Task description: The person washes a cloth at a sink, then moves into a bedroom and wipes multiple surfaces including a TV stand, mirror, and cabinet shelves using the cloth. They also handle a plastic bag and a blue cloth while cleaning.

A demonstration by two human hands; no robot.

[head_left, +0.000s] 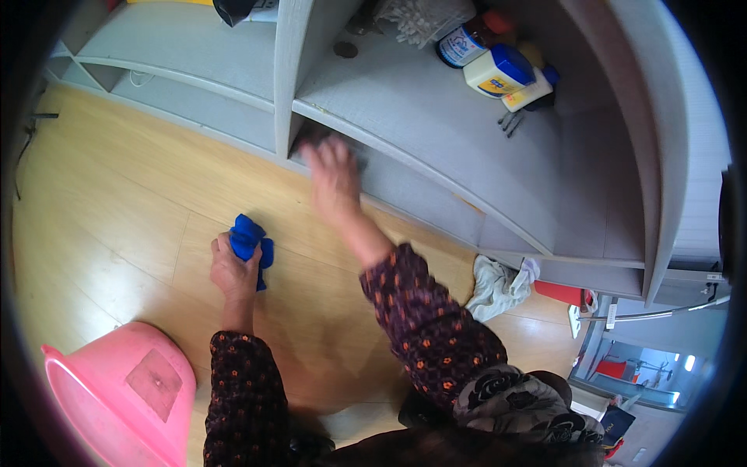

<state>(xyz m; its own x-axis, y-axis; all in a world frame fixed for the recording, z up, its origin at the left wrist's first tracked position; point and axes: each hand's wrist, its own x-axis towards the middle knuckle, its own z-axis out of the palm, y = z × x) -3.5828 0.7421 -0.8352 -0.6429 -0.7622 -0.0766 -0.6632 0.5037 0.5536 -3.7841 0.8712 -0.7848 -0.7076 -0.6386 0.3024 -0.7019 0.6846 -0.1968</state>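
My left hand (pixel 232 268) grips a bunched blue cloth (pixel 248 236) above the wood-look floor. My right hand (pixel 337 184) is blurred and reaches into the mouth of the low compartment (pixel 402 178) of the grey shelf unit. A dark, blurred thing (pixel 318 134) lies at its fingertips; what it is, and whether the fingers hold it, I cannot tell. On the shelf board (pixel 402 111) above are a brown bottle with a red cap (pixel 464 44), a white container with a blue lid (pixel 496 73) and a clear pack of cotton swabs (pixel 423 17).
A pink plastic bucket (pixel 169 362) lies tilted at the lower left. A pale crumpled cloth (pixel 496 286) is on the floor by the shelf base, beside a red object (pixel 563 293). The shelf's upright divider (pixel 284 76) stands just left of my right hand.
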